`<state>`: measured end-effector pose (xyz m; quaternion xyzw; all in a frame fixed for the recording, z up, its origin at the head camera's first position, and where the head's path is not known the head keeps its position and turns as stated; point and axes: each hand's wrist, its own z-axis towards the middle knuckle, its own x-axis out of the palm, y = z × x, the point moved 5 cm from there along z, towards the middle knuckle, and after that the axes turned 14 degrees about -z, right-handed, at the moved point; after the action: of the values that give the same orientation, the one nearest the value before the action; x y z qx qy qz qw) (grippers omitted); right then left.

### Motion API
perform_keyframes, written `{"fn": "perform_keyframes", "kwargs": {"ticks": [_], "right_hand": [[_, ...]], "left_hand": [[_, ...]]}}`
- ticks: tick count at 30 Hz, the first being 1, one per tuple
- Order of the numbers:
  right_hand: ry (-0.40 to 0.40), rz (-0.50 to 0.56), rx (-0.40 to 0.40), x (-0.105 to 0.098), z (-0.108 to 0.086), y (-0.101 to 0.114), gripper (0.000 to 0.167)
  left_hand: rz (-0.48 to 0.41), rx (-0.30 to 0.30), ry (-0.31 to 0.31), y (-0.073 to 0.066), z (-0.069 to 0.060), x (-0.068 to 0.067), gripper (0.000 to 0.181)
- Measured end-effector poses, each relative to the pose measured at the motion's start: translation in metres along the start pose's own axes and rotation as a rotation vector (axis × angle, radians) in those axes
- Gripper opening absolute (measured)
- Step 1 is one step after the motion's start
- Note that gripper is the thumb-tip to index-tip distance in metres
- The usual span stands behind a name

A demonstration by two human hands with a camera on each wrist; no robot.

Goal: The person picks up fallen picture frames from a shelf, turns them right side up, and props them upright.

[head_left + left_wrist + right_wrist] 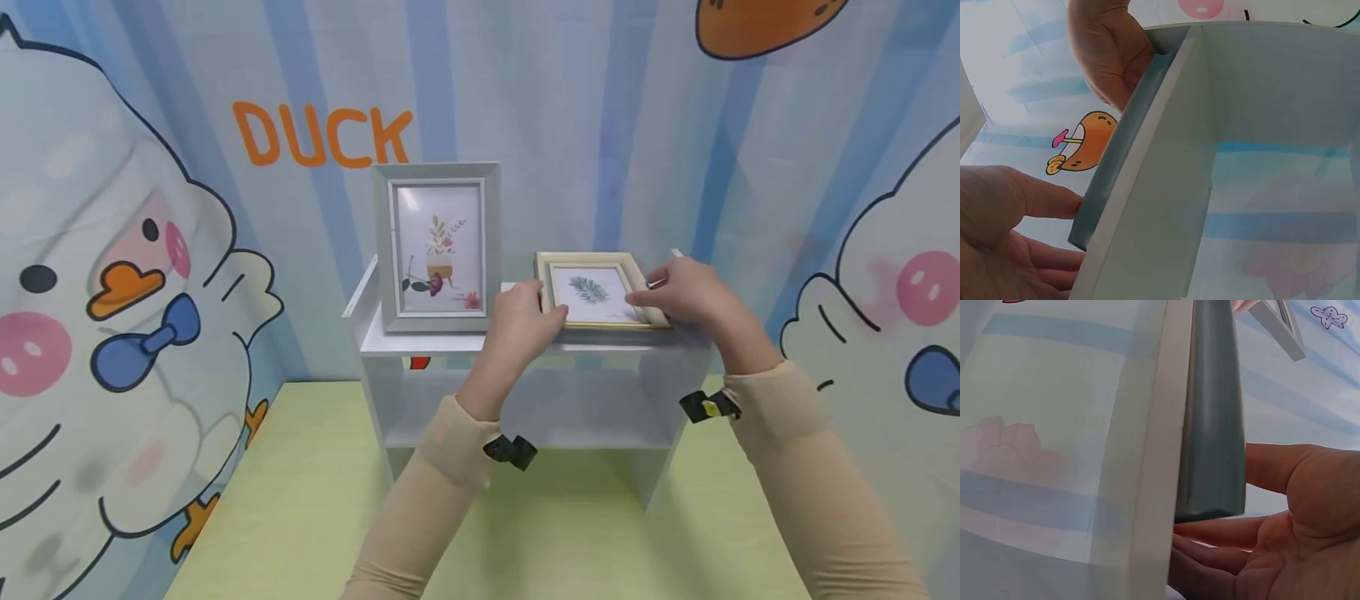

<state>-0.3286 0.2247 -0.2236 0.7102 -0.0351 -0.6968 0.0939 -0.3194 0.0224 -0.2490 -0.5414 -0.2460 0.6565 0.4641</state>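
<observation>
A cream picture frame (pixel 588 292) with a green leaf print lies face up on the right half of the white shelf's top board. My left hand (pixel 516 323) grips its left end, with the thumb on the near left corner. At the right end, my right hand (pixel 697 292) holds it, thumb over the border. Both wrist views show the frame's grey-green side (pixel 1124 156) against the board's edge, and the right wrist view shows my right fingers (pixel 1229 532) beneath its end. A taller grey picture frame (pixel 438 250) with a flower-pot print stands upright to the left.
The small white shelf unit (pixel 525 408) has raised sides and a lower board. It stands on a pale yellow-green surface (pixel 300 500). Behind it hangs a blue-striped backdrop (pixel 555 125) printed with ducks and lettering.
</observation>
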Motion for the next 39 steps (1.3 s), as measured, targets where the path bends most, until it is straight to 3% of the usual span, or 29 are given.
{"fn": "perform_keyframes", "kwargs": {"ticks": [5,14,19,25,34,39], "right_hand": [[0.009,0.012,-0.011,-0.002,0.001,0.003,0.066],[-0.032,-0.009,-0.007,0.000,0.005,0.004,0.050],[-0.038,0.041,0.045,0.001,0.004,0.002,0.050],[-0.062,0.112,0.081,0.003,0.003,-0.001,0.049],[-0.135,0.098,0.062,-0.001,0.005,-0.005,0.052],[-0.146,0.195,0.086,-0.004,0.003,-0.006,0.059]], "left_hand": [[0.019,-0.020,-0.028,0.001,0.003,0.001,0.049],[-0.011,0.041,-0.102,0.001,0.002,0.004,0.049],[-0.047,0.075,-0.140,0.001,-0.001,0.007,0.049],[-0.133,0.121,-0.195,0.002,-0.004,0.010,0.048],[-0.262,0.156,-0.278,0.005,-0.006,0.011,0.054],[-0.285,0.185,-0.290,0.004,-0.007,0.010,0.058]]}}
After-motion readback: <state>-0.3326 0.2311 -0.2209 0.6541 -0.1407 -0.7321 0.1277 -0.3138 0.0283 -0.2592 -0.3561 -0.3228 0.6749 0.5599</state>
